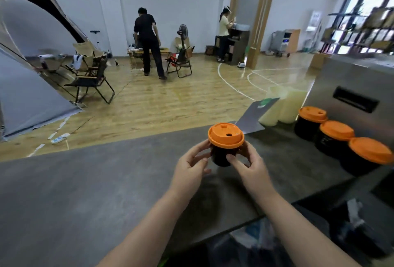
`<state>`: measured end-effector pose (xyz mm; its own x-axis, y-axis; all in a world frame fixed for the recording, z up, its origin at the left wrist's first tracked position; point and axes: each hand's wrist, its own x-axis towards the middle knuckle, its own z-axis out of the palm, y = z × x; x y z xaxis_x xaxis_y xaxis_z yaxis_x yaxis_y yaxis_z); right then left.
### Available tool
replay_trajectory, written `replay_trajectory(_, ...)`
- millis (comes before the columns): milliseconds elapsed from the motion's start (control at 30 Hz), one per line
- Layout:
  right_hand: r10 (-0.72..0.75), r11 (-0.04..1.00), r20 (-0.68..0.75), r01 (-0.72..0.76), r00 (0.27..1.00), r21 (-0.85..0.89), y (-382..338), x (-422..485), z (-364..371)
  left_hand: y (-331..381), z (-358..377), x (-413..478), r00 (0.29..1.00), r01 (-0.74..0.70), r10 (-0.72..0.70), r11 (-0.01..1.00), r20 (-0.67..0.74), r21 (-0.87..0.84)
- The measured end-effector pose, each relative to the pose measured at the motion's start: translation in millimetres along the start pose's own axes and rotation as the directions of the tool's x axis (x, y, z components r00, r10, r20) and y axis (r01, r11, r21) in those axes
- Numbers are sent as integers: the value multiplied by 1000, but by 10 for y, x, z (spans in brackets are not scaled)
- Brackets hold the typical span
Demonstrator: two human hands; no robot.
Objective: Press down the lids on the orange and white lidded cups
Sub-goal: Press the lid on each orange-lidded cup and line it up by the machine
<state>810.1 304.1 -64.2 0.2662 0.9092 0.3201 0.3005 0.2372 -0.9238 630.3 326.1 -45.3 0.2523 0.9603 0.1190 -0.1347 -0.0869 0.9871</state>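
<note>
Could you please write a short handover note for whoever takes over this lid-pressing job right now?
Hands: the left hand and right hand both grip the black cup by its sides, below its orange lid, at the grey counter. Neither presses the lid.
Elsewhere: three more orange-lidded cups stand in a row at the right, beside the steel machine.
Done: cannot tell which lids are fully seated.
Left: press this lid down, then probably check the other three.
</note>
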Motion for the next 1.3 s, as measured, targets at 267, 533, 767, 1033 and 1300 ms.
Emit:
replay_trajectory(267, 28, 988, -205, -59, 978, -143, 461, 533, -1163, -202, 1383, 627, 991, 48, -49, 999, 124, 6)
replay_trajectory(533, 74, 985, -307, -118, 949, -126, 764, 982, -1700, -337, 2155, 1192, 988, 55, -68, 994, 136, 94)
replay_trajectory(767, 83, 969, -344, -156, 935, -190, 946, 1048, -1769, -597, 2376, 1356, 989, 68, -73, 997, 125, 47)
replay_trajectory(1033, 115, 951, -318, -197, 941, -239, 984, 1095, -1729, -742, 2340, 1378, 993, -6, -5, 995, 115, 100)
replay_trajectory(1300, -9, 975, -469, -95, 883, -198, 795, 851, -1728, -582, 2155, 1269, 993, 107, -110, 991, 43, 76)
